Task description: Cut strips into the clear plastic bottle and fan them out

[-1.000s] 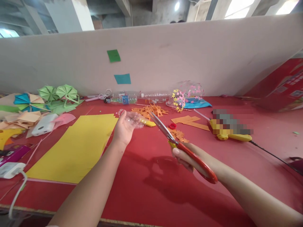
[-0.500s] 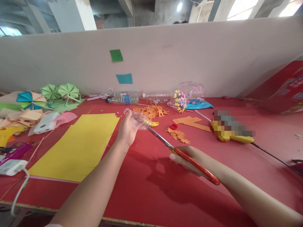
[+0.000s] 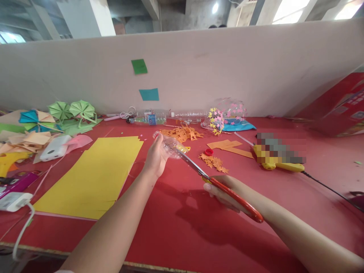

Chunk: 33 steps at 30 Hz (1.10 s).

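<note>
My left hand [image 3: 157,156] is closed around a clear plastic bottle piece [image 3: 172,147], its neck pointing up and left. Red-handled scissors [image 3: 231,197] are gripped in my right hand [image 3: 223,191]. Their blades reach up and left to the lower right edge of the plastic, where the tips overlap it; whether they are cutting I cannot tell. Behind the plastic lies a small yellow object [image 3: 186,149], partly hidden. Cut orange paper [image 3: 183,133] lies just beyond, and orange paper stars [image 3: 214,163] sit to the right beside a red bottle cap [image 3: 209,152].
Yellow paper sheets [image 3: 93,176] cover the table's left part. A yellow glue gun [image 3: 287,167] with a black cord lies at right, partly pixelated. Star-covered clear plastic [image 3: 231,110] and plastic bottles [image 3: 150,118] stand or lie along the white partition [image 3: 182,68]. Folded green paper [image 3: 82,109] is at far left.
My left hand has shifted slightly right with the bottle piece, which now overlaps the scissor tips more. My right hand and the scissors have barely moved.
</note>
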Available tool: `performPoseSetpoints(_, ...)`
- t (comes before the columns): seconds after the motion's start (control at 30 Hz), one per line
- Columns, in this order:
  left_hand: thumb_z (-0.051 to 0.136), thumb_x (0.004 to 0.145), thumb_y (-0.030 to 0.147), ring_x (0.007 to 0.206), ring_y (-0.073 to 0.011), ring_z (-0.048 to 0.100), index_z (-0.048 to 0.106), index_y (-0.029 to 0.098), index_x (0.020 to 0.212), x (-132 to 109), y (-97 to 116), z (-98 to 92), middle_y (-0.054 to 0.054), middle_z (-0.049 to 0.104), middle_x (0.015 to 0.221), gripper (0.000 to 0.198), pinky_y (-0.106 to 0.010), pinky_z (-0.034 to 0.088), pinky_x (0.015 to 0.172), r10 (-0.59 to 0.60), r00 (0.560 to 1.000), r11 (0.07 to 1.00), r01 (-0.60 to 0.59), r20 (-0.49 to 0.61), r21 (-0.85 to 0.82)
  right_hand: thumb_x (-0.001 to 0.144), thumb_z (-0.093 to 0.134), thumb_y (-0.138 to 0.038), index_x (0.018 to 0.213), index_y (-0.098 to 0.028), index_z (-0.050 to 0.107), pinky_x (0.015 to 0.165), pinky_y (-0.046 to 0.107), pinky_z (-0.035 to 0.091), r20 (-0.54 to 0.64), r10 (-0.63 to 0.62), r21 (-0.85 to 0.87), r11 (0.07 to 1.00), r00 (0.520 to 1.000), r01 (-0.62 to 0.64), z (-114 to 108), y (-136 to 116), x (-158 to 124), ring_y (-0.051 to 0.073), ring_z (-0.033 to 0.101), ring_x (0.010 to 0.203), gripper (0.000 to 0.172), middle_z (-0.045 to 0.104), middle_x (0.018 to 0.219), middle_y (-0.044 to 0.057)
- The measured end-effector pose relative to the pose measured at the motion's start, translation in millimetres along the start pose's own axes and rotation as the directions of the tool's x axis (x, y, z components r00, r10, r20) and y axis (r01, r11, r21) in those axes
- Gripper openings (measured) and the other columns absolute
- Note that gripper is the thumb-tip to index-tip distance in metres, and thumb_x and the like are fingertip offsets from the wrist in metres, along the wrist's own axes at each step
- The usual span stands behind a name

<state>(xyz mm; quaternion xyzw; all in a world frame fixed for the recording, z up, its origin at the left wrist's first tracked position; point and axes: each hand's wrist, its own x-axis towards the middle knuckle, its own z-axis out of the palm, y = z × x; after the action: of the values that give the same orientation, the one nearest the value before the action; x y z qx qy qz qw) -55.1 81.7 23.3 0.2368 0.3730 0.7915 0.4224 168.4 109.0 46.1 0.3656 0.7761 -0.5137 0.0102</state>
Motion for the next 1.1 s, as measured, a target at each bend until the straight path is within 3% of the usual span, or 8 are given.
performPoseSetpoints(0.23, 0.065, 0.077, 0.046, 0.105, -0.0273, 0.062, 0.055, 0.017, 0.081, 0.8, -0.8, -0.4, -0.009, 0.069, 0.088, 0.030, -0.040, 0.046, 0.090, 0.020, 1.000, 1.000, -0.020, 0.002, 0.000, 0.076, 0.058, -0.066, 0.063, -0.020, 0.041, 0.040, 0.020, 0.032, -0.004, 0.018, 0.048, 0.999, 1.000, -0.018, 1.2, -3.4, -0.7, 0.006, 0.032, 0.039, 0.050, 0.031, 0.044, -0.010)
performPoseSetpoints(0.47, 0.061, 0.079, 0.052, 0.106, -0.0272, 0.062, 0.056, 0.018, 0.080, 1.4, 1.6, -2.3, -0.009, 0.069, 0.089, 0.034, -0.041, 0.046, 0.089, 0.034, 0.999, 0.999, -0.034, 0.009, 0.037, 0.079, 0.058, -0.060, 0.060, -0.021, 0.039, 0.035, 0.022, 0.028, -0.030, 0.130, -0.002, 0.992, 0.991, -0.130, 4.5, -8.4, -0.9, 0.005, 0.029, 0.028, 0.047, 0.033, 0.039, -0.009)
performPoseSetpoints(0.8, 0.064, 0.077, 0.051, 0.108, -0.0267, 0.061, 0.058, 0.019, 0.080, -2.2, -0.1, -0.1, -0.009, 0.069, 0.093, 0.033, -0.041, 0.045, 0.092, 0.067, 0.994, 0.992, -0.076, 0.086, 0.099, 0.083, 0.050, -0.067, 0.069, -0.020, 0.043, 0.046, 0.021, 0.028, 0.040, -0.032, 0.086, 0.996, 0.999, 0.028, 3.7, -1.6, -5.5, 0.006, 0.035, 0.043, 0.050, 0.038, 0.049, -0.009)
performPoseSetpoints(1.1, 0.065, 0.076, 0.052, 0.111, -0.0287, 0.059, 0.060, 0.017, 0.082, -2.8, -0.8, 1.0, -0.011, 0.068, 0.092, 0.036, -0.043, 0.042, 0.096, 0.078, 0.996, 0.989, -0.084, 0.051, 0.122, 0.079, 0.058, -0.062, 0.060, -0.021, 0.037, 0.032, 0.020, 0.025, -0.050, 0.158, 0.013, 0.987, 0.986, -0.158, 7.8, -7.0, -0.2, 0.006, 0.032, 0.030, 0.050, 0.030, 0.042, -0.010)
